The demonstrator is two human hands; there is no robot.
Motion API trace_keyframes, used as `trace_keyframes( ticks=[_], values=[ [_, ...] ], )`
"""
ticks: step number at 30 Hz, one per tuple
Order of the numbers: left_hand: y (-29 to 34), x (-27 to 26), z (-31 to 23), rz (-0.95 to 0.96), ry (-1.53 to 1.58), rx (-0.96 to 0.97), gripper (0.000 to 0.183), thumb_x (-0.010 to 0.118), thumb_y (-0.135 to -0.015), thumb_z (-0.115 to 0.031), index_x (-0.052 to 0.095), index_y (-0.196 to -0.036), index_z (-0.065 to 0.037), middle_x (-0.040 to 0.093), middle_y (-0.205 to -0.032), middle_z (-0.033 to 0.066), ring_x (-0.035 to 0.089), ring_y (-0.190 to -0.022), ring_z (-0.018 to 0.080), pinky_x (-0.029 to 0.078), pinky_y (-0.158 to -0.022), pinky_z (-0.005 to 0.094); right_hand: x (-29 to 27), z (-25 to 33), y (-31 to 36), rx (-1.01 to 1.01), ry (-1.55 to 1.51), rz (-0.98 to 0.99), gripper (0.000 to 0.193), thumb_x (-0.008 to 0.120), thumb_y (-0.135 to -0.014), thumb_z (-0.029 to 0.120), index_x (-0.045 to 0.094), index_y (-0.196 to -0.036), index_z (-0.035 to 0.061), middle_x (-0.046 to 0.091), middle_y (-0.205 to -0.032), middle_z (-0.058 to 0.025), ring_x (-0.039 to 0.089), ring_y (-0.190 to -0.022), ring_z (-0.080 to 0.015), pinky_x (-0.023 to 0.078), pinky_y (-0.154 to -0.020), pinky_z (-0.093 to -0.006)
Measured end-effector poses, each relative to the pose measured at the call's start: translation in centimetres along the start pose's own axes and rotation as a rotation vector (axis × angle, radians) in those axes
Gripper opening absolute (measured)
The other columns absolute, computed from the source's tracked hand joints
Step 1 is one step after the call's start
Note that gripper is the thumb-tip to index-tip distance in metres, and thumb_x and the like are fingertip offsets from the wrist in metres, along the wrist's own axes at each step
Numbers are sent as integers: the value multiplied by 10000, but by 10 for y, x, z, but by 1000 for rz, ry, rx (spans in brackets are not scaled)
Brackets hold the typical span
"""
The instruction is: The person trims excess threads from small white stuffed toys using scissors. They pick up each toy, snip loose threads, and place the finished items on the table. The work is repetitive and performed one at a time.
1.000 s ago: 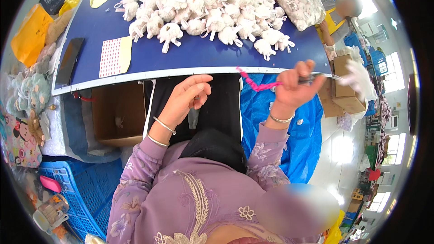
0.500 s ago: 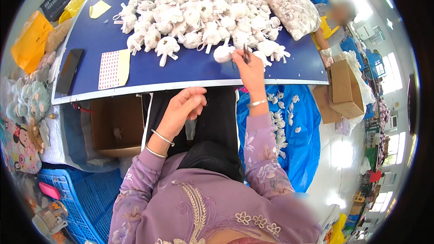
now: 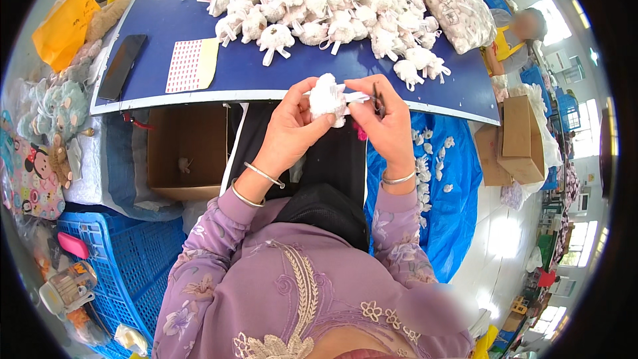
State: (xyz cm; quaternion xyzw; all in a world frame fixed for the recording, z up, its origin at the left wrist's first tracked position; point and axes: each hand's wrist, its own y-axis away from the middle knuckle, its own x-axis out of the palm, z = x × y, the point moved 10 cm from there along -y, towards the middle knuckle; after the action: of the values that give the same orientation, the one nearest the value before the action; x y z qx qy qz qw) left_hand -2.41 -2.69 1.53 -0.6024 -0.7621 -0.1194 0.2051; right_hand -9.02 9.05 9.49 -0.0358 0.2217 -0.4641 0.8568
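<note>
By the lower left, a blue crate (image 3: 136, 246) is seen, with a pink case (image 3: 72, 244) resting at its rim. On the right, a blue sheet (image 3: 455, 193) is spread, and small white pieces (image 3: 423, 176) are scattered over it. Under the worktop, an open carton (image 3: 193, 193) is placed to the left of the lap.

A white plush (image 3: 325, 101) is held up between both hands, just before the near edge of the worktop (image 3: 266, 80). The grip of the left hand (image 3: 296, 118) is closed on it, the thumb pressed from below and the fingers set along its left side. By the right hand (image 3: 387, 119), a dark tool (image 3: 378, 100) is gripped against the fingers; a white ribbon (image 3: 357, 98) on the plush is met by thumb and forefinger, though whether it is pinched cannot be told. A bit of pink cord (image 3: 361, 131) is seen below that hand.

On the worktop, a black slab (image 3: 123, 66) and a label sheet (image 3: 189, 66) are laid at the left. Farther back, similar white plushes are heaped in a broad pile (image 3: 312, 10), with a filled clear bag (image 3: 462, 16) set beside its right end. Beyond the right edge, a co-worker (image 3: 510, 50) in grey and yellow is seen.
</note>
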Motion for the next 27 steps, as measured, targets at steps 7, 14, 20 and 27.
trace_keyframes(
  ticks=[7, 14, 20, 27],
  values=[
    [5, 4, -8, 3, -67, 49, 539, 637, -852, 20, 421, -1345, -6, 577, -1143, 76, 602, -1022, 128, 518, -886, 279, 21, 19, -1, -192, 209, 125, 207, 748, -767, 37, 673, -960, 28, 524, -790, 12, 444, -631, -55, 356, -540, -211],
    [3, 2, -8, -6, -132, 39, 521, 606, -833, 38, 429, -1322, 7, 565, -1163, 85, 592, -1062, 149, 509, -905, 289, 9, -15, 6, 123, -144, 0, 124, 717, -850, 101, 656, -891, 0, 610, -710, 10, 461, -579, -19, 364, -512, -185],
    [1, 5, -19, -2, -201, 86, 515, 608, -833, 32, 431, -1316, 10, 564, -1182, 93, 593, -1066, 151, 510, -908, 294, 1, -14, 8, 83, -207, -47, 149, 710, -871, 142, 665, -892, 1, 631, -739, 4, 497, -610, -18, 373, -528, -176],
    [0, 2, -7, -5, -130, -13, 476, 629, -819, -35, 488, -1267, 38, 624, -1006, 67, 609, -802, 82, 509, -646, 227, -1, -27, 8, 207, -245, -96, 136, 703, -875, 127, 678, -901, -4, 642, -755, -3, 546, -640, -39, 435, -581, -181]
  ],
)
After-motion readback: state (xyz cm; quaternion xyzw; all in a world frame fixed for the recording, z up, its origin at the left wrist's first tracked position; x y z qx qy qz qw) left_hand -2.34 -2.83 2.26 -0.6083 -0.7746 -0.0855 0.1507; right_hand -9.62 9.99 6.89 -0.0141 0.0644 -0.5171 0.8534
